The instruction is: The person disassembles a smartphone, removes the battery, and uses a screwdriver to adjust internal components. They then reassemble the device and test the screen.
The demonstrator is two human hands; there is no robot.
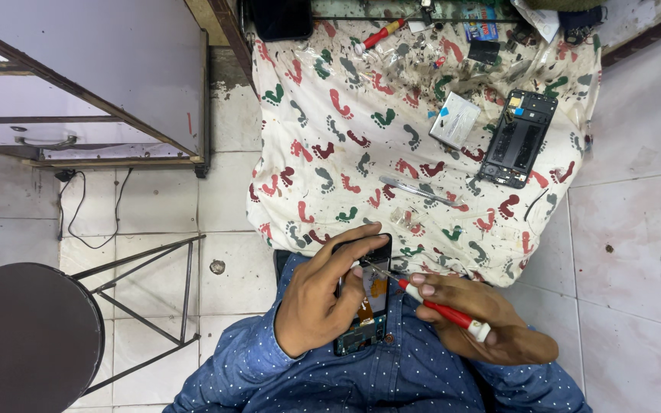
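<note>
Left hand [317, 300] clamps the opened phone [364, 294]; right hand [483, 320] grips the red screwdriver [439, 307], tip inside. Judged best: keep the phone braced; drive the tip straight

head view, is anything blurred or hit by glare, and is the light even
Head view: light is flat and even, shadows soft; the opened phone, left hand and right hand with the red screwdriver look sharp; slight sheen on the white tiles; edges bend a little from the wide lens.
</note>
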